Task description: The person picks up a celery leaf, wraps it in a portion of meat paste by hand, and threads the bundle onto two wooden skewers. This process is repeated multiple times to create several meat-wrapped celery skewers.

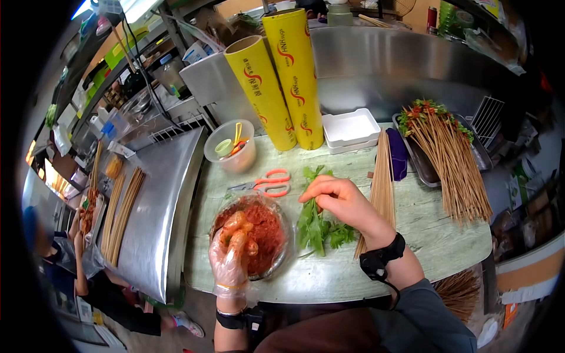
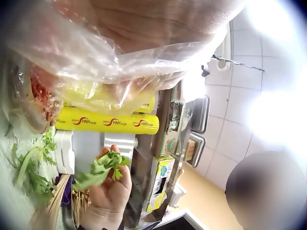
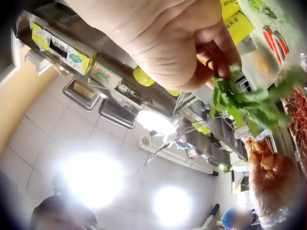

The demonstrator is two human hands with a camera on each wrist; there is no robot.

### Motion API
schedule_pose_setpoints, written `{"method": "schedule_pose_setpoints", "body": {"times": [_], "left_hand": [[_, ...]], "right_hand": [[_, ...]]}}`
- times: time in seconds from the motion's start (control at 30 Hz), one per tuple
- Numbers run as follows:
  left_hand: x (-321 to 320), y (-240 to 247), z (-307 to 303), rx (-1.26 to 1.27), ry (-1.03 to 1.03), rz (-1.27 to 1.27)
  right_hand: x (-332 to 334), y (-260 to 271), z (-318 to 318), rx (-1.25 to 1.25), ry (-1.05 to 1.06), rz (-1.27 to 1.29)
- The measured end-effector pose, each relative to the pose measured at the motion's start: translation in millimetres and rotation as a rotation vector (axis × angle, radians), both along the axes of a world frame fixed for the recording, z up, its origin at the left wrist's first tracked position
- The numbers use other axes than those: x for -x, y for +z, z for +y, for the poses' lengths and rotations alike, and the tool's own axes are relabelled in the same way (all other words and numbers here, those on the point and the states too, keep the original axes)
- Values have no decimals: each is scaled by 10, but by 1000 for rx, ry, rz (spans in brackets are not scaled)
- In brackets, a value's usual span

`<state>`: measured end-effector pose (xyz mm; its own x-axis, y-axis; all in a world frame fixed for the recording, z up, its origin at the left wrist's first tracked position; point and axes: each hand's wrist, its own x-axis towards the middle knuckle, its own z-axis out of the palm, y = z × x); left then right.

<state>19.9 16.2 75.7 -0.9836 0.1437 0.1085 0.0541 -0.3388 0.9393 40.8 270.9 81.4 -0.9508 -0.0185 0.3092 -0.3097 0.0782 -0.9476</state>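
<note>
My left hand [image 1: 226, 256], in a clear plastic glove, is over a round bowl [image 1: 286, 241] of red minced meat [image 1: 266, 229]. Its fingers are loosely bent and smeared orange-red, and no separate thing shows between them. Bare, my right hand [image 1: 338, 200] pinches a sprig of green leafy herb, like cilantro [image 3: 247, 103], between thumb and fingers. More cilantro [image 1: 315, 232] lies on the green table just below that hand. In the left wrist view, the leaves [image 2: 103, 170] stick out from the right hand's fingertips.
Orange-handled scissors [image 1: 275, 183] lie behind the bowl, near a clear plastic tub [image 1: 247, 154]. Two yellow film rolls [image 1: 300, 88] stand behind, beside white trays [image 1: 351, 129]. Bare skewers [image 1: 382, 182] lie rightward, before a tray of loaded skewers [image 1: 438, 147]. Another person [image 1: 65, 253] works at far left.
</note>
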Motion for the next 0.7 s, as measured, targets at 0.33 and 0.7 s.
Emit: {"method": "schedule_pose_setpoints", "body": {"times": [0.33, 0.7], "left_hand": [[-14, 154, 151, 412, -292, -30], [-54, -3, 404, 682, -345, 151]], "right_hand": [[-106, 114, -148, -21, 166, -107], [-115, 116, -321, -233, 30, 209]]}}
